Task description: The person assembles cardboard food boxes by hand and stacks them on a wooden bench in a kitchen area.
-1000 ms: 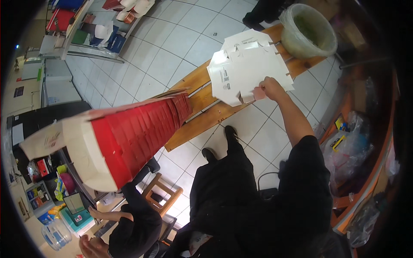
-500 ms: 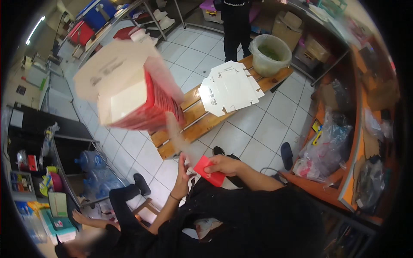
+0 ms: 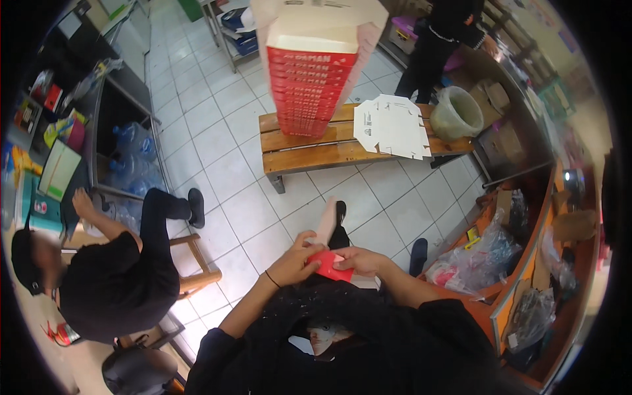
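Low in front of my body, a partly folded cardboard box (image 3: 337, 271) shows a red printed side and a long pale flap pointing away from me. My left hand (image 3: 293, 259) grips its left end, thumb on the red face and fingers curled at the base of the flap. Pinching the right part, my right hand (image 3: 362, 261) has its thumb on top. The box's underside is hidden. Beyond, a tall stack of red boxes with open white lids (image 3: 309, 92) stands on a wooden bench (image 3: 316, 156). Flat white box blanks (image 3: 393, 126) lie on the bench to its right.
A whitish bucket (image 3: 457, 113) is at the bench's right end. One person (image 3: 118, 276) sits at the left by a wooden stool (image 3: 196, 266); another (image 3: 434, 49) stands behind the bench. Plastic bags (image 3: 477, 263) fill an orange shelf at right. Water jugs (image 3: 135, 158) stand at left.
My view has swung left, so the bench and stack appear further right. My left hand has come in from beside the box and now grips its left end.
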`<state>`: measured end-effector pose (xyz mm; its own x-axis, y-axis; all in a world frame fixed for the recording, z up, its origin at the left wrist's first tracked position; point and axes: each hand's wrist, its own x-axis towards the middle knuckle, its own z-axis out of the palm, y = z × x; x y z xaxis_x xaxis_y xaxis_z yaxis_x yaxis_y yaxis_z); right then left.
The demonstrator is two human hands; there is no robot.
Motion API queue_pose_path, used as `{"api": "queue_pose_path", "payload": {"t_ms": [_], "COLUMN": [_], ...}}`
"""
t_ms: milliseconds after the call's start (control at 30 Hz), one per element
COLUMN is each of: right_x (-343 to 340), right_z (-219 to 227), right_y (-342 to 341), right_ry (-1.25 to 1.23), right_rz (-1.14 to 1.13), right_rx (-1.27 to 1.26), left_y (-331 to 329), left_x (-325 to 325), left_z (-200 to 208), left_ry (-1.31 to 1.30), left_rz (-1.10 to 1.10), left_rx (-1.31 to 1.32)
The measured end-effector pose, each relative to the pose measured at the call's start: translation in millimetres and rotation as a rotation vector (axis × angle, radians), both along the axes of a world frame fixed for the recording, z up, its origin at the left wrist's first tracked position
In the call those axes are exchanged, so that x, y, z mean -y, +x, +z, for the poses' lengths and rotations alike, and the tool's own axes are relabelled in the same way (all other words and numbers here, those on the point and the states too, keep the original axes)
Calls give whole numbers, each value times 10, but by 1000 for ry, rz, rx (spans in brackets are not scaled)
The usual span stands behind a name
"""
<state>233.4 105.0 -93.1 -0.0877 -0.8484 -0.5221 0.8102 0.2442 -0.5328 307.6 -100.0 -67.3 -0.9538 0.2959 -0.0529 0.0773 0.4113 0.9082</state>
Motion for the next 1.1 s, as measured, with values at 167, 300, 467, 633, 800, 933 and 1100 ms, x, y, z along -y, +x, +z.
{"api": "queue_pose_path", "payload": {"t_ms": [167,300,467,633,800,933,1100], "right_x": [423,480,489,525,461,379,331], "right_z": [194,248,295,415,296,275,343], "right_y": [106,223,294,278,379,437,587], "right_ry": [105,128,96,86,143,261,244], "right_rz": [181,62,176,255,301,222,90], "right_rx": [-391,-101,-305,-606,-368,-370,-318], "left_y": [369,541,603,653,864,958,833], "left_x": [78,97,112,26,102,41,-7], "left_z": [-282,-191,-244,-307,-319,-291,-424], "left_ry": [-8,-193,115,66,190,112,219], "left_rz": [537,700,427,507,425,587,414], "left_rx": [-152,-327,-82,-103,-69,-170,-209]}}
